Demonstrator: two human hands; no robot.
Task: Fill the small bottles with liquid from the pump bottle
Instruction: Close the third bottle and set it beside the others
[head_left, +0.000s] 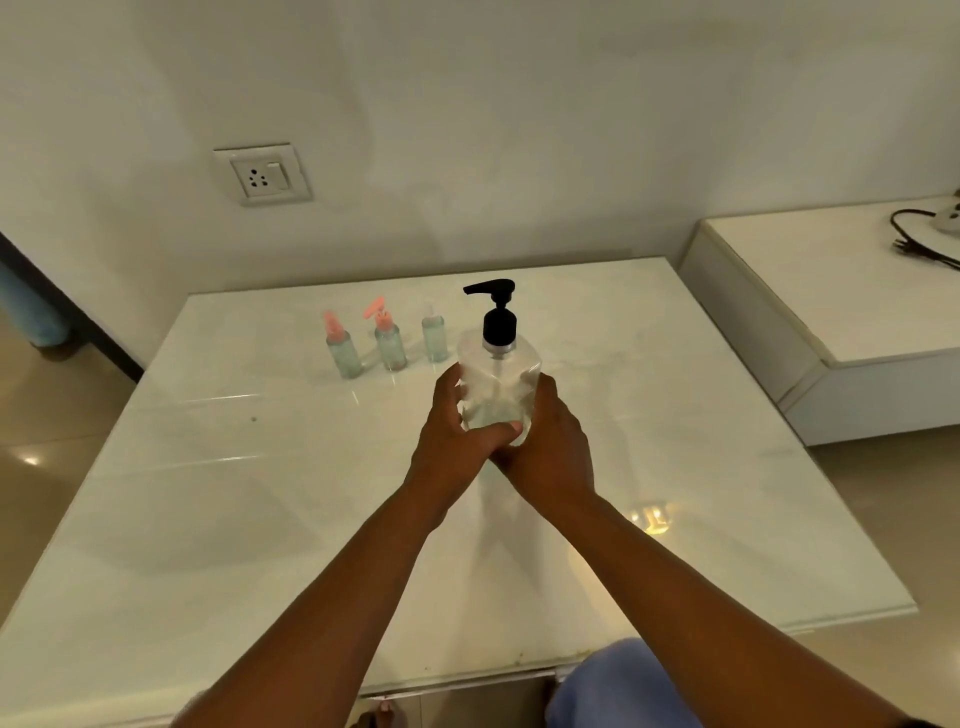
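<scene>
Both hands wrap the clear pump bottle (498, 387) at the middle of the white table (218, 509). The left hand (457, 436) grips it from 9 o'clock, fingers curled round the far left side and the thumb (501, 430) laid across the near face low down. The right hand (550, 452) grips from 3 o'clock, its fingers curled round the right side and out of sight behind the bottle; its heel sits just under the left thumb, so the 2 hands touch at the bottle's base. The bottle stands upright between the palms; whether its base rests on the table or is raised off it cannot be told. Its black pump head (496, 312) rises above the hands at 12 o'clock, spout pointing toward 9 o'clock.

3 small bottles stand in a row at about 10 to 11 o'clock from the hands, near the pump bottle but apart from it: the left small bottle (343, 345) with a pink top, the middle small bottle (389, 338) with its pink cap flipped open, and the right small bottle (434, 335) with a clear top, nearest the pump bottle.

On the wall at 11 o'clock is a socket plate (262, 174). At 2 o'clock a low white unit (810, 291) carries a black cable (919, 239).
</scene>
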